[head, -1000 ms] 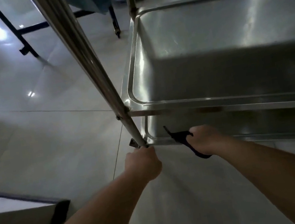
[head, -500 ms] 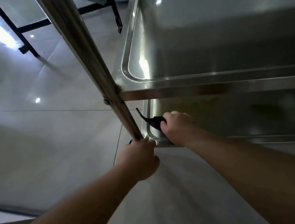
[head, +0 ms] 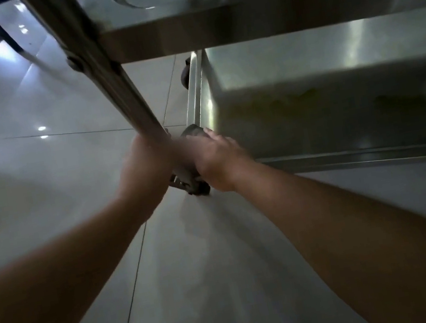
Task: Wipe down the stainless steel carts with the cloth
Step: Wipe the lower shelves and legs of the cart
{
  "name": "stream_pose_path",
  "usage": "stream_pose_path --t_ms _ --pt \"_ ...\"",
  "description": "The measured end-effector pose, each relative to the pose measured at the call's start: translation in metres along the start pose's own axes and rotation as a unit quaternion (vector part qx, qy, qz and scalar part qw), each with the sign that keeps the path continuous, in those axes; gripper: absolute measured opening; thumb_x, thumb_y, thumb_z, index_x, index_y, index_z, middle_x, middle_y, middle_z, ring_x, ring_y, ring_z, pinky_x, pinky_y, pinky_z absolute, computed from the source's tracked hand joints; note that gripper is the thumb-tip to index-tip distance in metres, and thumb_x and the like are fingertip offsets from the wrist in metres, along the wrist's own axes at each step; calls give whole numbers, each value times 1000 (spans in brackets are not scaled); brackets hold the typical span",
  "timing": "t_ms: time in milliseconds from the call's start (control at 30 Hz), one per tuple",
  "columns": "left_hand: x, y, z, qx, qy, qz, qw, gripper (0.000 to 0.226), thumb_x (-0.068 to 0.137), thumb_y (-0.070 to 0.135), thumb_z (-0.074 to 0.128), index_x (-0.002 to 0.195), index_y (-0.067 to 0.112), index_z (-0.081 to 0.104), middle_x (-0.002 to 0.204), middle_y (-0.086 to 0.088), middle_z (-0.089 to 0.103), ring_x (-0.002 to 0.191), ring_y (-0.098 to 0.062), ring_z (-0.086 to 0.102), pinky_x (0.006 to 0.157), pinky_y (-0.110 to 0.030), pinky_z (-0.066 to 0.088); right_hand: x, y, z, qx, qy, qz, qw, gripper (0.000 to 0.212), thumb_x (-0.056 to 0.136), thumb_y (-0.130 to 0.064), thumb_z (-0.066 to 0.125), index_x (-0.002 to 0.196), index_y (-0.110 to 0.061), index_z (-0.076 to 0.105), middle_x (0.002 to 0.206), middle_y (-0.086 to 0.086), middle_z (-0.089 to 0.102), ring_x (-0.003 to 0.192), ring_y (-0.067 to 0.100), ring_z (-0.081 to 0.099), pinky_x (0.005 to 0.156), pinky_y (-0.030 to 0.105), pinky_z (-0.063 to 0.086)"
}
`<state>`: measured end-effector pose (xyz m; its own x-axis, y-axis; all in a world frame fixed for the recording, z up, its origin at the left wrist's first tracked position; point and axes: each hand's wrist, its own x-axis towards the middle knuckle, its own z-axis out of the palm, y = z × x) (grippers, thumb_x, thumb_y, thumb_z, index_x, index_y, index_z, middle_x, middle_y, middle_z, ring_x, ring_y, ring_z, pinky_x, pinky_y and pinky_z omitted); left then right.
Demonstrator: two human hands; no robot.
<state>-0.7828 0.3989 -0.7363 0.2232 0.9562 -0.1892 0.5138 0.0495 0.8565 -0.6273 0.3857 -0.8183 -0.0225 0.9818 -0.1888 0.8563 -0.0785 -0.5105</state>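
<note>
Tiled floor point(head: 38, 168), pale and glossy, fills the left and lower field. Steel cart point(head: 293, 7): two shelves seen from close and low, the upper shelf's front edge running left to right across the top, the lower shelf point(head: 339, 112) beneath it with its long axis running the same way and its near left corner at centre. Cart post point(head: 107, 74): a round steel upright slanting from upper left down to that corner. Left hand point(head: 143, 170): grip wrapped closed around the foot of the post. Right hand point(head: 214, 161): just beside the left, at the shelf corner, fingers curled over the dark cloth point(head: 194, 132), of which only a small bunched part shows beyond the knuckles, pressed against the shelf's left rim. Motion blur softens both hands.
</note>
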Motion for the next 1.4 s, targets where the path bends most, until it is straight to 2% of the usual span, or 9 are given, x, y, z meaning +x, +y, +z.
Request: stream_pose_path --t_ms 133,267,533,700,867,1000,1133,1300,1400 --pt "11 0 21 -130 14 -2 991 6 80 39 74 82 34 78 96 -3 77 103 -24 72 104 -49 54 -28 50 -9 -37 92 43 994 51 107 -37 36 158 -31 45 168 -11 36 158 24 26 124 43 24" --pt "14 -8 28 -136 54 15 989 14 80 41 67 66 44 71 75 6 72 82 -12 72 87 -42 55 -77 141 -39 -55 210 167 962 48 107 -34 44 153 -22 53 164 -1 44 150 33 39 122 49 34" --pt "17 -11 44 -189 123 20 974 20 75 31 62 56 36 63 62 5 60 63 -11 59 57 -20 50 -104 248 -109 18 316 523 791 59 99 -40 28 142 -7 51 150 23 49 136 49 48 113 60 39" --pt "18 -11 47 -195 126 12 973 24 76 24 61 53 33 60 59 4 58 58 -12 55 54 -20 50 -8 174 -82 10 306 416 856 47 102 -35 36 136 -12 59 148 15 54 136 44 49 115 54 39" --pt "22 -15 46 -203 116 23 972 17 74 25 63 58 30 61 61 2 58 62 -14 57 58 -22 51 57 46 -28 -23 96 91 991 47 106 -41 40 150 -31 51 164 -6 40 149 29 38 122 44 32" --pt "24 -19 47 -217 104 47 969 13 68 33 65 56 31 61 59 3 54 62 -17 52 61 -27 49 41 29 -19 -39 41 -70 996 48 107 -44 45 154 -38 48 167 -17 36 157 20 26 125 42 20" --pt "29 -25 48 -215 111 47 969 14 67 30 61 54 28 57 57 1 51 62 -21 50 61 -31 45 46 98 -58 -63 92 -19 994 47 107 -29 50 153 -23 53 165 -1 42 153 26 35 126 34 21" --pt "27 -24 49 -216 122 43 968 14 66 30 61 55 26 53 58 -1 49 59 -19 49 55 -29 47 92 168 -118 -78 163 286 941 51 108 -41 36 152 -17 48 159 11 42 141 40 43 116 52 39" --pt "25 -19 49 -208 120 43 970 15 65 32 61 56 27 51 60 -4 47 61 -21 47 55 -28 46 119 136 -116 -53 122 253 958 54 109 -41 31 157 -18 41 165 10 34 146 41 36 119 52 34"
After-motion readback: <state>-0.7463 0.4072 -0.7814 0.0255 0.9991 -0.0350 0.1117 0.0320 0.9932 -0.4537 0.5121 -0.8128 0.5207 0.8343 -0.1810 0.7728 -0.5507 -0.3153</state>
